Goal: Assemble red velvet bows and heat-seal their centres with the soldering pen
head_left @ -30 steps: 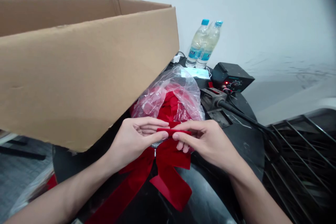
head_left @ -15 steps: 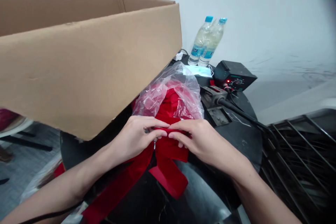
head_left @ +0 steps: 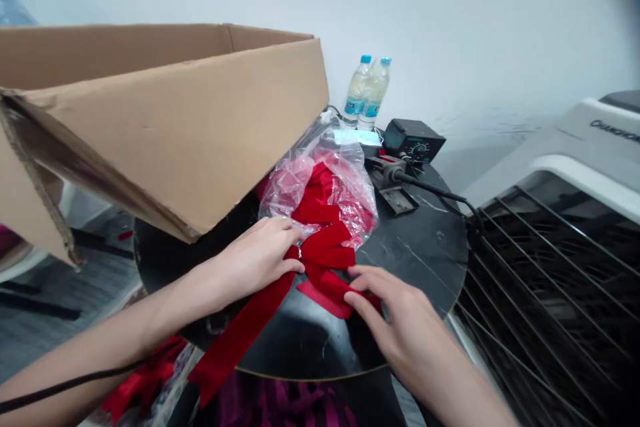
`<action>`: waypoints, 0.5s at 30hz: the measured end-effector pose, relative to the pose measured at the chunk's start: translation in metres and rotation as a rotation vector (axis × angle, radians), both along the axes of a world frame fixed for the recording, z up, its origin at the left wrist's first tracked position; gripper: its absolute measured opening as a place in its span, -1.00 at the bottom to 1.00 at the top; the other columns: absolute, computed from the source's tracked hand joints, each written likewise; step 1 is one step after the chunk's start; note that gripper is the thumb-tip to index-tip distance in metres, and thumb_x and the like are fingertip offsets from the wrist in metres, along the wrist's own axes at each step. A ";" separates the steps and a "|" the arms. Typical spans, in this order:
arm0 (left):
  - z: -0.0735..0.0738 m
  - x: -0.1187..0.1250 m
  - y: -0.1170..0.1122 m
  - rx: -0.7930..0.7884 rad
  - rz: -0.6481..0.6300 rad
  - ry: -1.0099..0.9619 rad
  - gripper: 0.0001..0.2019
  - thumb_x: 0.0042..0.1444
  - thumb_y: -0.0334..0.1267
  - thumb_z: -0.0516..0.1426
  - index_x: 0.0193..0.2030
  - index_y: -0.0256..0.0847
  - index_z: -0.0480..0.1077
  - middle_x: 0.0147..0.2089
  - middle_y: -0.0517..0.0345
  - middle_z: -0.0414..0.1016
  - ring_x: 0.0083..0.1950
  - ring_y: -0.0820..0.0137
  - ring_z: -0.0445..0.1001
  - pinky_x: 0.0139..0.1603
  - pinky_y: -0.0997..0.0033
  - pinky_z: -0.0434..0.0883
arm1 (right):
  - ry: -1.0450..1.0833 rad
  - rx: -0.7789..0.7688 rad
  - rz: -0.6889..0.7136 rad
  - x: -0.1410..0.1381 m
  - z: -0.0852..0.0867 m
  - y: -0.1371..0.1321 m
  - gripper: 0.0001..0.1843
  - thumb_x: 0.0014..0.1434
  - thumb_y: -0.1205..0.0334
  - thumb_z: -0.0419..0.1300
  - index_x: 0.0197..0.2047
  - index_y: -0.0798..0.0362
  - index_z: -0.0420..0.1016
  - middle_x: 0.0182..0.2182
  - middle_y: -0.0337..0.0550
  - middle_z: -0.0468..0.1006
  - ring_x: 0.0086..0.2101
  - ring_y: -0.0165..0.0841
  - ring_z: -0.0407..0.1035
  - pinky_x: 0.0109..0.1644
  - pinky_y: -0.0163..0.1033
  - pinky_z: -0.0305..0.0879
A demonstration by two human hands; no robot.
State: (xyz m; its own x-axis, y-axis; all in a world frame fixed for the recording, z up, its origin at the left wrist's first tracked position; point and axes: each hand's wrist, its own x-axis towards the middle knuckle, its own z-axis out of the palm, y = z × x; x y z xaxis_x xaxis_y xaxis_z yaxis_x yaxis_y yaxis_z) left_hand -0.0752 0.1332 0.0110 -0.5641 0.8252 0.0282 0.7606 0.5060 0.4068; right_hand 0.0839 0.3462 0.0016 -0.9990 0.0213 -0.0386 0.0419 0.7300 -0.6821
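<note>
A red velvet ribbon bow [head_left: 325, 260] lies on a round black table [head_left: 425, 260], its long tail [head_left: 240, 340] hanging over the near edge. My left hand [head_left: 257, 260] rests on the bow's left side by the knot, fingers curled around the ribbon. My right hand [head_left: 395, 320] lies lower right, fingertips pressing on a short ribbon tail [head_left: 327, 293]. Just behind the bow sits a clear plastic bag [head_left: 325, 180] filled with more red ribbon.
A big open cardboard box [head_left: 160, 127] overhangs the table's left side. At the back stand two water bottles [head_left: 366, 90], a black soldering station [head_left: 413, 140] with its iron and cable, and a face mask [head_left: 355, 137]. A wire rack [head_left: 550, 280] sits right.
Both hands held a ribbon strip together at the bow's centre; now they have parted. My right hand dropped to the lower tail, my left stays by the knot. The view pulled back.
</note>
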 end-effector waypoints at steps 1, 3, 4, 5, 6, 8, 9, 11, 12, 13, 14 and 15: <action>-0.003 0.002 0.001 0.000 0.023 0.008 -0.72 0.21 -0.16 0.32 -0.01 -0.26 0.55 0.01 -0.12 0.60 0.07 0.08 0.55 0.11 0.16 0.41 | 0.012 0.013 -0.021 0.005 -0.007 -0.006 -0.75 0.47 0.16 0.08 -0.19 -0.07 0.56 0.03 -0.12 0.60 0.18 -0.15 0.39 0.16 -0.11 0.29; -0.006 0.004 0.005 0.030 0.059 -0.029 -0.78 0.19 -0.15 0.33 -0.17 -0.28 0.53 -0.13 -0.04 0.58 -0.08 0.15 0.55 -0.03 0.21 0.41 | 0.037 -0.008 -0.047 0.010 -0.019 -0.015 -0.76 0.46 0.18 0.10 -0.19 -0.06 0.58 0.11 -0.06 0.56 0.28 -0.12 0.29 0.28 -0.04 0.22; -0.004 0.005 0.006 0.060 0.064 -0.070 -0.78 0.18 -0.14 0.33 -0.22 -0.27 0.50 -0.18 0.00 0.56 -0.14 0.19 0.53 -0.07 0.24 0.40 | 0.045 -0.037 -0.047 0.010 -0.022 -0.018 -0.78 0.45 0.18 0.12 -0.18 -0.05 0.58 0.10 -0.06 0.55 0.23 -0.13 0.33 0.27 -0.05 0.23; 0.000 0.004 0.007 0.096 0.062 -0.120 -0.78 0.18 -0.13 0.33 -0.24 -0.25 0.48 -0.21 0.04 0.55 -0.17 0.22 0.52 -0.10 0.26 0.40 | 0.047 -0.075 -0.036 0.010 -0.023 -0.019 -0.79 0.45 0.19 0.13 -0.17 -0.05 0.58 0.06 -0.08 0.55 0.14 -0.17 0.40 0.22 -0.07 0.27; 0.005 0.003 0.007 0.136 0.054 -0.179 -0.77 0.18 -0.13 0.33 -0.24 -0.24 0.46 -0.22 0.07 0.55 -0.18 0.24 0.52 -0.10 0.27 0.40 | 0.047 -0.114 -0.019 0.009 -0.022 -0.018 -0.80 0.45 0.19 0.14 -0.17 -0.05 0.58 0.01 -0.10 0.55 0.04 -0.22 0.45 0.16 -0.11 0.30; 0.017 -0.001 0.006 0.215 0.030 -0.364 -0.76 0.18 -0.12 0.32 -0.24 -0.21 0.42 -0.22 0.10 0.58 -0.16 0.26 0.55 -0.08 0.30 0.41 | 0.048 -0.177 0.017 0.006 -0.013 -0.007 -0.80 0.45 0.17 0.15 -0.19 -0.05 0.58 -0.09 -0.17 0.56 -0.10 -0.31 0.48 0.05 -0.18 0.33; 0.024 -0.004 0.006 0.236 0.016 -0.505 -0.75 0.18 -0.12 0.32 -0.22 -0.20 0.39 -0.21 0.11 0.60 -0.16 0.26 0.57 -0.09 0.31 0.43 | 0.052 -0.195 0.040 0.005 -0.005 0.001 -0.79 0.46 0.15 0.16 -0.20 -0.05 0.58 -0.12 -0.19 0.56 -0.13 -0.33 0.48 0.03 -0.21 0.33; 0.035 -0.011 0.006 0.237 -0.006 -0.825 -0.71 0.18 -0.12 0.33 -0.15 -0.18 0.35 -0.18 0.08 0.65 -0.16 0.26 0.61 -0.14 0.33 0.46 | 0.078 -0.205 0.093 0.002 0.012 0.022 -0.80 0.46 0.13 0.17 -0.19 -0.06 0.58 -0.14 -0.22 0.57 -0.14 -0.35 0.48 0.02 -0.25 0.33; 0.039 -0.015 0.007 0.225 -0.007 -0.967 -0.67 0.15 -0.13 0.35 -0.11 -0.17 0.33 -0.17 0.06 0.66 -0.17 0.27 0.63 -0.17 0.35 0.48 | 0.100 -0.198 0.124 0.000 0.021 0.033 -0.81 0.46 0.13 0.18 -0.18 -0.06 0.58 -0.14 -0.22 0.57 -0.13 -0.35 0.48 0.02 -0.26 0.33; 0.043 -0.018 0.008 0.212 -0.004 -1.075 -0.62 0.12 -0.15 0.38 -0.07 -0.17 0.32 -0.17 0.06 0.68 -0.18 0.27 0.65 -0.19 0.37 0.49 | 0.125 -0.185 0.154 -0.002 0.030 0.044 -0.82 0.45 0.14 0.19 -0.18 -0.06 0.58 -0.14 -0.23 0.57 -0.13 -0.36 0.47 0.02 -0.28 0.33; 0.044 -0.021 0.010 0.202 -0.002 -1.148 -0.57 0.08 -0.18 0.41 -0.04 -0.16 0.32 -0.18 0.05 0.68 -0.20 0.28 0.67 -0.20 0.38 0.51 | 0.157 -0.163 0.183 -0.005 0.038 0.054 -0.84 0.45 0.16 0.20 -0.17 -0.07 0.59 -0.15 -0.22 0.57 -0.14 -0.37 0.47 0.00 -0.29 0.34; 0.045 -0.023 0.012 0.202 -0.006 -1.198 -0.55 0.05 -0.21 0.43 -0.03 -0.16 0.32 -0.19 0.05 0.69 -0.20 0.28 0.68 -0.20 0.40 0.52 | 0.184 -0.133 0.212 -0.008 0.045 0.064 -0.86 0.44 0.18 0.20 -0.16 -0.07 0.59 -0.16 -0.22 0.56 -0.15 -0.38 0.47 -0.03 -0.30 0.35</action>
State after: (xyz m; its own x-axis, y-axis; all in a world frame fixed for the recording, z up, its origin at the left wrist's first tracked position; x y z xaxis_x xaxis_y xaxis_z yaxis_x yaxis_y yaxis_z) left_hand -0.0987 0.1457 0.0556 -0.3170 0.8691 -0.3797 -0.1489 0.3498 0.9249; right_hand 0.0761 0.4102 0.0469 -0.9711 -0.1814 0.1550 -0.2349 0.6129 -0.7544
